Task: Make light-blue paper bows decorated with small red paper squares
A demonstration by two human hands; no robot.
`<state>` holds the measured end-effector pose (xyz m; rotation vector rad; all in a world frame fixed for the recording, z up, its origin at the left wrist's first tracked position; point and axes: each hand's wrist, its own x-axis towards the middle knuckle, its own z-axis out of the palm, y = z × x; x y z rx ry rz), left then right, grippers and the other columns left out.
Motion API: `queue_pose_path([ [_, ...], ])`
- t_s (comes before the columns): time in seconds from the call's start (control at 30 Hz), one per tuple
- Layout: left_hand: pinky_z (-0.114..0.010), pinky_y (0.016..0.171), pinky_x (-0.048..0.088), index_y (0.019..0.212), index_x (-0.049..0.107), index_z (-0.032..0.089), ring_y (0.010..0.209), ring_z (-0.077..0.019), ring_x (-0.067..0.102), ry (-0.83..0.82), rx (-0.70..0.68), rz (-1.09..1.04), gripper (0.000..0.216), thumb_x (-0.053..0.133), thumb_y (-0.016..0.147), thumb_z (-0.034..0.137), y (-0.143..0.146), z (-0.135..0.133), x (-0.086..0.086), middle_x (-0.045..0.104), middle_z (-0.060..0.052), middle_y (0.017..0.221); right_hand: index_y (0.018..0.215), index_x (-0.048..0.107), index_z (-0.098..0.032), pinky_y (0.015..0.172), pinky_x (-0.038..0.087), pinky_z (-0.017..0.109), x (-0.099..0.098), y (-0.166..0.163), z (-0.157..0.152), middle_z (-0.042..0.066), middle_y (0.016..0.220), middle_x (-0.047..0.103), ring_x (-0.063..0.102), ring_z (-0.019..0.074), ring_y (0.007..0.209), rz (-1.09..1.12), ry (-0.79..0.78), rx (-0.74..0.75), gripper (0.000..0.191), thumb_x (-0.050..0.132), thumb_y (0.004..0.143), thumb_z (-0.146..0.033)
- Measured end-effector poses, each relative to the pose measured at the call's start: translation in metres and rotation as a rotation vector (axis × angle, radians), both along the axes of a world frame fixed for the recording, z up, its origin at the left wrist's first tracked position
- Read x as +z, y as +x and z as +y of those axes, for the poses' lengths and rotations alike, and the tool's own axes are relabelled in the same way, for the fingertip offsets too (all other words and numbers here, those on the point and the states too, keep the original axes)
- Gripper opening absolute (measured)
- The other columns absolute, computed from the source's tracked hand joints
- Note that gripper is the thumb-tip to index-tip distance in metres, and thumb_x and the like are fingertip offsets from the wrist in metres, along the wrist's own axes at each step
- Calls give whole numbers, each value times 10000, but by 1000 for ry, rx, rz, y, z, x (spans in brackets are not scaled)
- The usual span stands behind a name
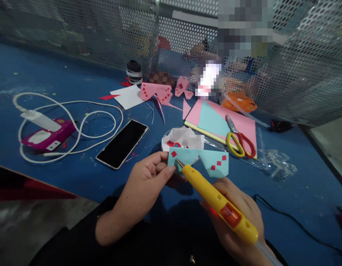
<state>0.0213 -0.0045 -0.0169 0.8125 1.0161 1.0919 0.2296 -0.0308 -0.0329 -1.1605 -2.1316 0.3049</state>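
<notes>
Lying at the left of the blue table (62, 171) is one purple socket box (66, 128), bearing one white plug (45, 121); one white cable (32, 94) coils around it. Next come one red scrap (109, 97), one phone (122, 144) with its screen dark, one white sheet (128, 96) and, behind, one spool (134, 72).

The left hand (148, 177) is closed, pinching the left end of one blue cutout (215, 155) between thumb and fingers. Two pink cutouts, one larger (156, 88) and one smaller (182, 84), stand near one brown case (161, 79); their squares are too small to count reliably.

The blue cutout is held up in front of the person, just before one white wrap (197, 139) of small red pieces, number uncertain. Four red squares show on it: one at left, three in a slanting row at right. One yellow glue gun (212, 195) has its nozzle at the left part; contact cannot be confirmed. The right hand (242, 199) is closed around the gun.

Behind, one pair of scissors (237, 133) rests on stacked sheets (247, 123), count undetermined. Farther right: one orange packet (239, 101), clear plastic (278, 164) and one black cord (292, 218).
</notes>
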Motion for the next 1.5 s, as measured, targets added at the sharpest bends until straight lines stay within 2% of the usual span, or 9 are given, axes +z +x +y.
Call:
queue_pose_path([
  [0.4,-139,636,557,1087,709,188,575,-54,617,-2,5,-6,183,648,915,174,0,0,-3,663,62,617,870,545,-205,487,391,268,-4,5,0,-22,700,526,495,114,541,-8,-27,49,61,575,912,-238],
  [0.7,-140,634,556,1106,711,195,595,-61,637,6,-4,7,206,655,909,176,1,1,-3,686,51,650,839,545,-213,474,387,268,-4,4,1,-26,685,531,492,117,526,-9,-37,21,111,570,923,-281],
  [1.1,-147,632,558,1101,703,192,618,-71,658,-1,-20,17,198,658,908,196,0,1,-2,699,46,672,854,550,-208,481,384,250,-3,5,1,-28,690,530,497,106,530,2,-17,24,66,589,905,-223],
  [1.5,-149,641,552,1100,697,183,591,-65,636,0,14,20,198,661,906,198,1,0,-2,698,41,664,846,546,-215,491,394,261,-3,7,0,-25,685,533,504,119,533,-30,-18,15,96,576,919,-270],
])
